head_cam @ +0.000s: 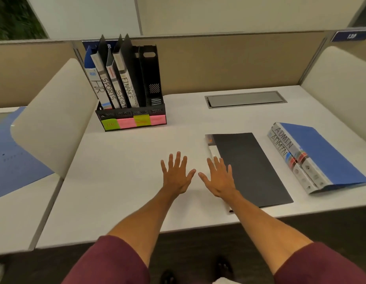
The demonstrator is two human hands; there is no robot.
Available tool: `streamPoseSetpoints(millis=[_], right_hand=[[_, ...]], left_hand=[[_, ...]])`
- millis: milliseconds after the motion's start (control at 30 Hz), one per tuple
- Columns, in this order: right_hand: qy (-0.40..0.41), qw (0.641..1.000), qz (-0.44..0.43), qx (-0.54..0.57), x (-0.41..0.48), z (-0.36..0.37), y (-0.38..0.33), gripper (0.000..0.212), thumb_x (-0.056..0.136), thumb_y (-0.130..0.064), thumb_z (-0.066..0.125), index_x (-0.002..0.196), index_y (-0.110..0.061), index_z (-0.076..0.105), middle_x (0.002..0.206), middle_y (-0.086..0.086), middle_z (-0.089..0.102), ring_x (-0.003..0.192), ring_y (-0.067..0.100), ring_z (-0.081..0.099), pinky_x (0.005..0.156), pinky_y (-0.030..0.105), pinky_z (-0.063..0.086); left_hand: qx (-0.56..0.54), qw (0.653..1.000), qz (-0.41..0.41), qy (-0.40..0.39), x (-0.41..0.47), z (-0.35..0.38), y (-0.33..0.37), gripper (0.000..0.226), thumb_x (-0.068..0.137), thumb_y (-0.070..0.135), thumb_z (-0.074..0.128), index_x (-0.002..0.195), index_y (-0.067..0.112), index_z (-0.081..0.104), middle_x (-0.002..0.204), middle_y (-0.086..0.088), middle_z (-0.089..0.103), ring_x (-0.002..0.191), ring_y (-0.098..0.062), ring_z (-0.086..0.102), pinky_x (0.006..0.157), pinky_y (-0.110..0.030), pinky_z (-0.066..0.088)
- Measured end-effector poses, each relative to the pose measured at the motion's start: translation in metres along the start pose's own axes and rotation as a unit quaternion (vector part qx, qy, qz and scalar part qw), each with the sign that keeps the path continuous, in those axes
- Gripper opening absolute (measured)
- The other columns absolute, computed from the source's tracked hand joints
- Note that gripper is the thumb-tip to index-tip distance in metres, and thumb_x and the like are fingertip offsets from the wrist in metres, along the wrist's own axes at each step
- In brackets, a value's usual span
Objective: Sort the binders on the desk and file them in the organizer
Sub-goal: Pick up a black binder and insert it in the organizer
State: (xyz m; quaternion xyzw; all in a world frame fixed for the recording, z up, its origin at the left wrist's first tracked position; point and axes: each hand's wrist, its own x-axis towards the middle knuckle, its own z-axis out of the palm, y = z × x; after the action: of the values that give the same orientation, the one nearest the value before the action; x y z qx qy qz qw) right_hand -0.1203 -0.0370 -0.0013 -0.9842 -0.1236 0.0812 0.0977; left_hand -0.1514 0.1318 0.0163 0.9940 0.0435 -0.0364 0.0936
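Note:
A black organizer (pixel 135 115) with green and pink labels stands at the back left of the white desk (pixel 124 181). Several binders stand in it, with spines reading HR (pixel 97 87), SPORTS (pixel 108 89) and FINANCE (pixel 127 89). Its rightmost slot holds no binder. A black binder (pixel 253 171) lies flat on the desk. Two blue binders marked ADMIN (pixel 321 156) are stacked at the right. My left hand (pixel 176 175) is flat with fingers spread over bare desk. My right hand (pixel 219 177) is also spread, its fingers over the black binder's left edge.
A grey cable hatch (pixel 245 99) is set into the desk at the back. White curved dividers (pixel 53 119) flank the desk on both sides. A beige partition (pixel 219 64) runs behind. A blue sheet (pixel 12 160) lies on the neighbouring desk at the left.

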Motion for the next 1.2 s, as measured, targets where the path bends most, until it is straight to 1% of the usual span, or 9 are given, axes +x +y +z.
streamPoseSetpoints(millis=[67, 100, 167, 233, 633, 733, 900, 1067, 1200], right_hand=[[-0.005, 1.0, 0.009, -0.004, 0.001, -0.002, 0.024, 0.077, 0.092, -0.068, 0.016, 0.154, -0.025, 0.0, 0.162, 0.006, -0.004, 0.149, 0.027, -0.009, 0.117, 0.051, -0.007], [-0.009, 1.0, 0.014, -0.005, 0.001, -0.004, 0.037, 0.077, 0.092, -0.068, 0.017, 0.154, -0.025, 0.0, 0.162, 0.006, -0.004, 0.149, 0.027, -0.009, 0.117, 0.051, -0.006], [-0.016, 1.0, 0.021, -0.004, 0.003, -0.008, 0.064, 0.077, 0.093, -0.067, 0.019, 0.154, -0.024, 0.002, 0.162, 0.007, -0.003, 0.149, 0.028, -0.009, 0.117, 0.052, -0.005], [-0.023, 0.999, 0.024, 0.005, 0.007, -0.012, 0.09, 0.076, 0.094, -0.066, 0.022, 0.154, -0.023, 0.003, 0.162, 0.008, -0.003, 0.149, 0.028, -0.008, 0.117, 0.052, -0.004], [-0.084, 0.991, 0.1, 0.028, 0.045, -0.02, 0.194, 0.077, 0.094, -0.062, 0.031, 0.154, -0.022, 0.002, 0.162, 0.01, -0.006, 0.148, 0.035, -0.006, 0.115, 0.06, 0.003], [-0.104, 0.984, 0.134, 0.053, 0.049, -0.02, 0.201, 0.079, 0.093, -0.064, 0.034, 0.154, -0.024, 0.003, 0.162, 0.011, -0.006, 0.147, 0.038, -0.006, 0.114, 0.061, 0.005], [-0.122, 0.981, 0.133, 0.066, 0.049, -0.017, 0.199, 0.083, 0.088, -0.07, 0.037, 0.153, -0.029, 0.006, 0.161, 0.011, -0.007, 0.146, 0.042, -0.008, 0.113, 0.062, 0.005], [-0.127, 0.983, 0.123, 0.047, 0.046, -0.013, 0.192, 0.086, 0.086, -0.075, 0.032, 0.153, -0.03, 0.002, 0.161, 0.011, -0.011, 0.145, 0.043, -0.011, 0.113, 0.063, 0.002], [-0.134, 0.982, 0.122, 0.051, 0.046, -0.012, 0.182, 0.085, 0.085, -0.077, 0.025, 0.153, -0.034, -0.002, 0.16, 0.012, -0.014, 0.144, 0.044, -0.013, 0.112, 0.064, 0.0]], left_hand=[[-0.003, 1.0, -0.006, -0.008, 0.006, 0.004, 0.022, 0.115, 0.055, 0.075, -0.037, 0.153, 0.026, 0.0, 0.16, -0.004, -0.014, 0.147, -0.03, -0.015, 0.113, -0.056, -0.012], [-0.01, 1.0, -0.015, -0.016, 0.009, 0.006, 0.034, 0.113, 0.058, 0.075, -0.036, 0.153, 0.026, -0.001, 0.16, -0.004, -0.015, 0.146, -0.03, -0.015, 0.113, -0.056, -0.012], [-0.021, 0.999, -0.036, -0.033, 0.016, 0.013, 0.058, 0.085, 0.083, 0.072, -0.009, 0.153, 0.025, 0.0, 0.16, -0.004, -0.014, 0.146, -0.03, -0.016, 0.113, -0.056, -0.012], [-0.034, 0.997, -0.056, -0.045, 0.023, 0.023, 0.078, 0.073, 0.093, 0.064, 0.016, 0.153, 0.025, 0.0, 0.16, -0.004, -0.014, 0.147, -0.029, -0.015, 0.114, -0.055, -0.011], [-0.092, 0.982, -0.143, -0.083, 0.06, 0.064, 0.146, 0.077, 0.093, 0.064, 0.025, 0.153, 0.02, 0.003, 0.161, -0.005, -0.007, 0.148, -0.031, -0.006, 0.117, -0.052, -0.003], [-0.123, 0.975, -0.161, -0.088, 0.063, 0.067, 0.153, 0.076, 0.094, 0.062, 0.03, 0.152, 0.018, 0.009, 0.161, -0.007, 0.005, 0.148, -0.032, 0.006, 0.118, -0.051, 0.006], [-0.204, 0.959, -0.19, -0.046, 0.067, 0.068, 0.164, 0.07, 0.093, 0.056, 0.044, 0.145, 0.012, 0.027, 0.148, -0.011, 0.038, 0.134, -0.032, 0.04, 0.108, -0.043, 0.038], [-0.309, 0.918, -0.248, -0.012, 0.079, 0.058, 0.163, 0.066, 0.089, 0.052, 0.056, 0.137, 0.012, 0.037, 0.139, -0.01, 0.049, 0.125, -0.032, 0.05, 0.1, -0.04, 0.044], [-0.459, 0.829, -0.32, -0.003, 0.089, 0.046, 0.148, 0.067, 0.084, 0.041, 0.068, 0.138, 0.015, 0.036, 0.142, -0.009, 0.045, 0.126, -0.032, 0.049, 0.101, -0.042, 0.044]])
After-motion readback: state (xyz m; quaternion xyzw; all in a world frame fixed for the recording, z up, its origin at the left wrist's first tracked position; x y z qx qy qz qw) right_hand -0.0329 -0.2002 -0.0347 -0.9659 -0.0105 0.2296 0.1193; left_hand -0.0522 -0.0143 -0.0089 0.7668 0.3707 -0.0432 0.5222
